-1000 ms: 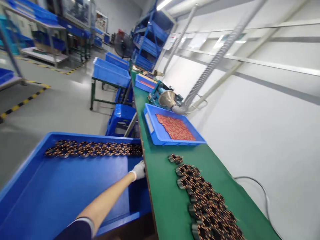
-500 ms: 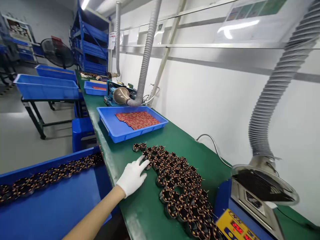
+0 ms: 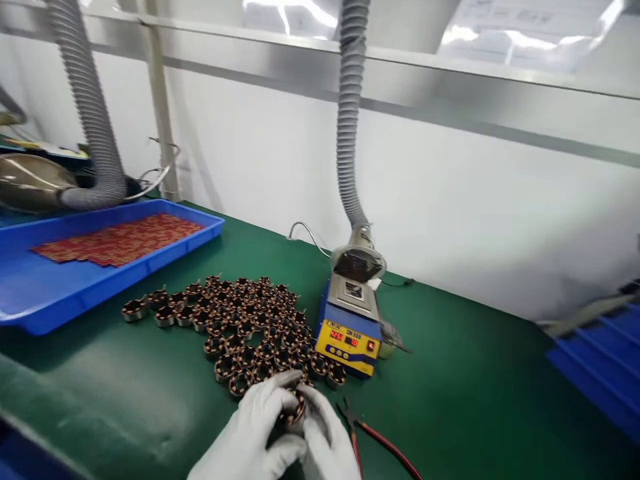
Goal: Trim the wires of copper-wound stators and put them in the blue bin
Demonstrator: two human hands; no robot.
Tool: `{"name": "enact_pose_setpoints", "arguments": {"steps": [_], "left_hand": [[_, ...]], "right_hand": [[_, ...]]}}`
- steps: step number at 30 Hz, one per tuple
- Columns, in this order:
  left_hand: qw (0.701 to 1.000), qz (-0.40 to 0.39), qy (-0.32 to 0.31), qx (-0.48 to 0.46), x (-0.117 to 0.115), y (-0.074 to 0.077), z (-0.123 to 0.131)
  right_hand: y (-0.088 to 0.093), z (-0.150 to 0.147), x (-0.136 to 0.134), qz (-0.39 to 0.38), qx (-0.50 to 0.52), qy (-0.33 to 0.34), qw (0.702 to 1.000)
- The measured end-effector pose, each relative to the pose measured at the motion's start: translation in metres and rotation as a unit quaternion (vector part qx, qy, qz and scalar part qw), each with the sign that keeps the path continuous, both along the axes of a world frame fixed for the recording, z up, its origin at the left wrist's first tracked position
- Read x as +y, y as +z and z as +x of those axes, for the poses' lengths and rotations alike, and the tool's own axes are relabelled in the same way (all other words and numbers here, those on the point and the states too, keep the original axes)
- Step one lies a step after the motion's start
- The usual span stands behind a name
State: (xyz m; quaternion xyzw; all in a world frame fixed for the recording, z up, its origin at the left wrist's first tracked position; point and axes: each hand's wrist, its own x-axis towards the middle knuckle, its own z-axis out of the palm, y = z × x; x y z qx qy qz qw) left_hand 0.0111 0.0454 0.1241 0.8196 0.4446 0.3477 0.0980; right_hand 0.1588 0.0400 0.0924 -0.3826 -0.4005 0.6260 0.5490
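Observation:
Both my hands wear white gloves and meet at the bottom centre of the head view. My left hand [image 3: 250, 430] and my right hand [image 3: 325, 443] together grip one small copper-wound coil [image 3: 295, 408] between their fingers. Just beyond them a pile of several coils [image 3: 240, 327] lies spread on the green bench [image 3: 450, 373]. A blue and yellow soldering station [image 3: 350, 327] with a red digit display stands to the right of the pile.
A blue tray [image 3: 45, 293] holding a red patterned sheet sits at the left. Two grey ribbed extraction hoses [image 3: 347, 127] hang down, one ending above the station. Red-handled cutters [image 3: 370, 433] lie beside my right hand. Blue bins [image 3: 605, 360] stand at the right edge.
The view has swung right from the aisle and blue crate to the bench. My left hand left the crate, reached the coil pile, and both hands now hold one coil.

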Motion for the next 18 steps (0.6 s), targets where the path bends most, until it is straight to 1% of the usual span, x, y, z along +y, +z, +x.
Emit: {"name": "enact_pose_setpoints", "arguments": {"steps": [2, 4, 6, 8, 11, 12, 13, 14, 15, 16, 17, 18], "left_hand": [[0.997, 0.066, 0.023, -0.037, 0.002, -0.004, 0.025], [0.989, 0.132, 0.04, -0.047, 0.003, -0.009, 0.04], [0.983, 0.169, 0.052, -0.04, 0.003, -0.012, 0.047], [0.979, 0.195, 0.049, -0.039, 0.002, -0.01, 0.048], [0.978, 0.2, 0.008, -0.05, 0.0, 0.0, 0.046], [0.983, 0.172, -0.012, -0.062, -0.002, 0.003, 0.045], [0.99, 0.112, -0.032, -0.074, -0.004, 0.005, 0.044], [0.995, 0.024, -0.044, -0.086, -0.007, 0.007, 0.044], [0.991, -0.079, -0.049, -0.1, -0.011, 0.008, 0.043], [0.976, -0.178, -0.047, -0.113, -0.014, 0.008, 0.043], [0.956, -0.261, -0.038, -0.127, -0.018, 0.008, 0.041], [0.938, -0.315, -0.026, -0.143, -0.021, 0.009, 0.04]], "right_hand": [[0.011, 0.007, -0.001, -0.048, 0.069, -0.021, 0.996], [0.019, 0.017, -0.007, -0.061, 0.058, -0.065, 0.994], [0.025, 0.027, -0.013, -0.036, -0.011, -0.122, 0.992], [0.031, 0.035, -0.017, 0.006, -0.092, -0.162, 0.982], [0.039, 0.04, -0.019, 0.071, -0.182, -0.174, 0.965], [0.041, 0.04, -0.019, 0.088, -0.204, -0.169, 0.96], [0.043, 0.041, -0.019, 0.1, -0.22, -0.162, 0.957], [0.046, 0.042, -0.019, 0.106, -0.227, -0.151, 0.956], [0.049, 0.044, -0.018, 0.109, -0.222, -0.139, 0.959], [0.052, 0.047, -0.016, 0.112, -0.197, -0.127, 0.966], [0.055, 0.052, -0.015, 0.111, -0.15, -0.121, 0.975], [0.058, 0.057, -0.013, 0.106, -0.082, -0.123, 0.983]]}}
